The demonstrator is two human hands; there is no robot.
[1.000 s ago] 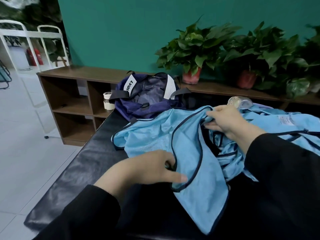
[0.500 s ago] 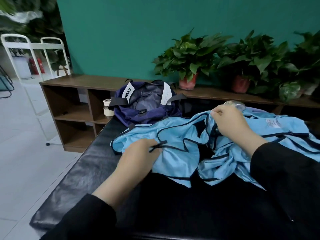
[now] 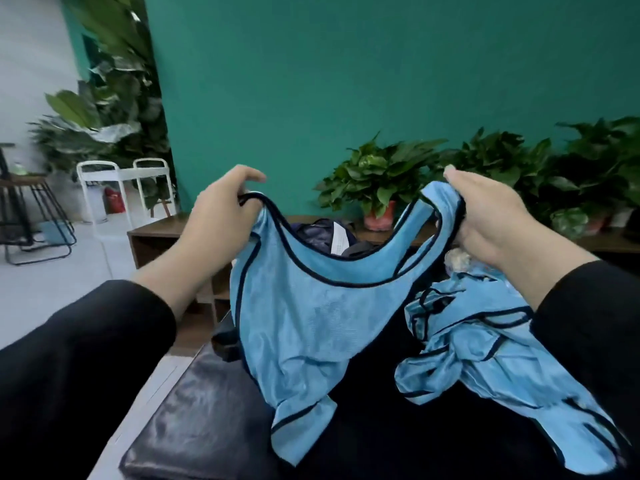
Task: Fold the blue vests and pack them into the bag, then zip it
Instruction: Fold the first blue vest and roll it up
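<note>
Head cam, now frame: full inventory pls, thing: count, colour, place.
held vest: 1, light blue with navy trim, hanging between both hands by its shoulder straps
vest pile: count unclear, light blue, crumpled on the table at right
bag: 1, navy, behind the held vest, mostly hidden
table: 1, black, foreground
shelf: 1, brown wood, against the wall
potted plants: at least 3, green, on the shelf
cart: 1, white, left background
stool: 1, dark frame, far left
wall: teal, behind
left hand: grip on left strap
right hand: grip on right strap
</note>
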